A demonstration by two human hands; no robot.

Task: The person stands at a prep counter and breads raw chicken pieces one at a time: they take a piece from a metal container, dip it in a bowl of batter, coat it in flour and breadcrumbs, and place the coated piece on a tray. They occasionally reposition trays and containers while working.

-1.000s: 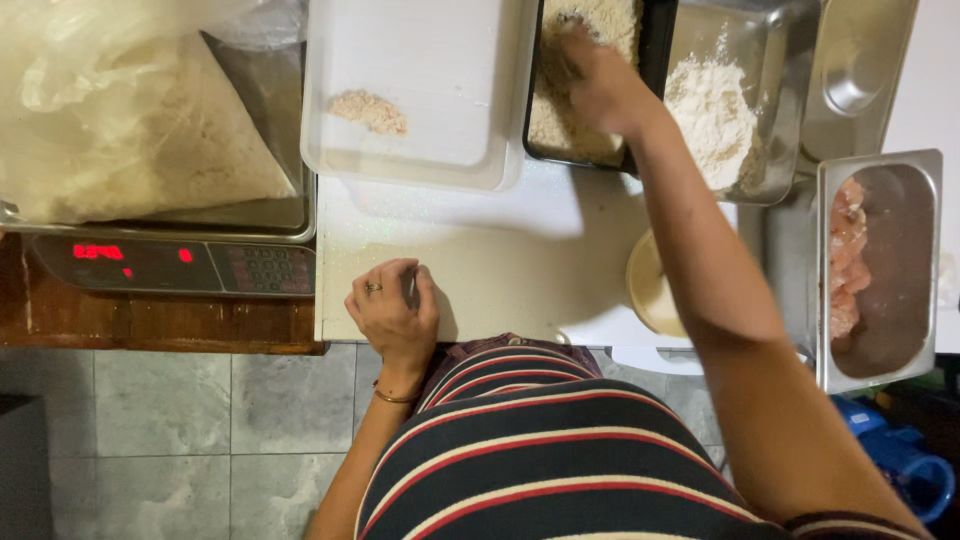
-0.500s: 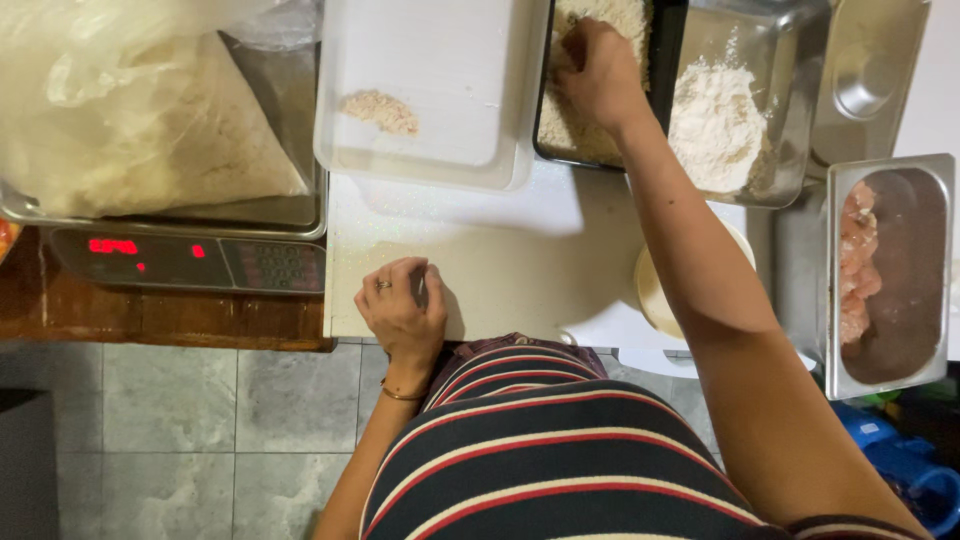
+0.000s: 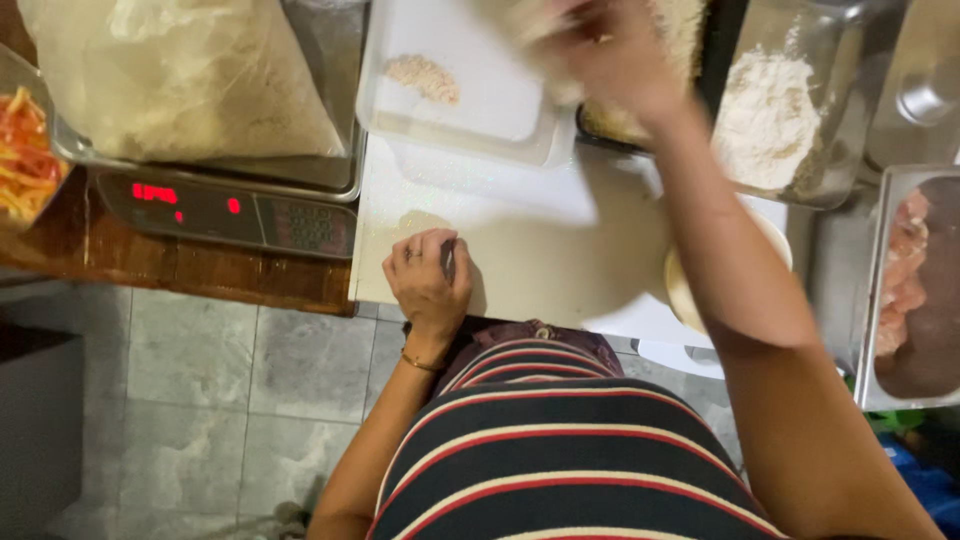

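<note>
Blurred right hand (image 3: pixel 610 55), grip unclear, above crumb tray (image 3: pixel 690 30); flour tray (image 3: pixel 790 110) beside.

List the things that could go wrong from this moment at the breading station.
1. The right hand is blurred above the crumb pan, seemingly carrying something coated; crumbs may scatter onto the white tray or the cutting board.
2. The left hand rests at the board's front edge, near the drop to the floor; leaning there could shift it.
3. The raw meat tray sits by the flour pan, so cross-contamination seems possible.
</note>
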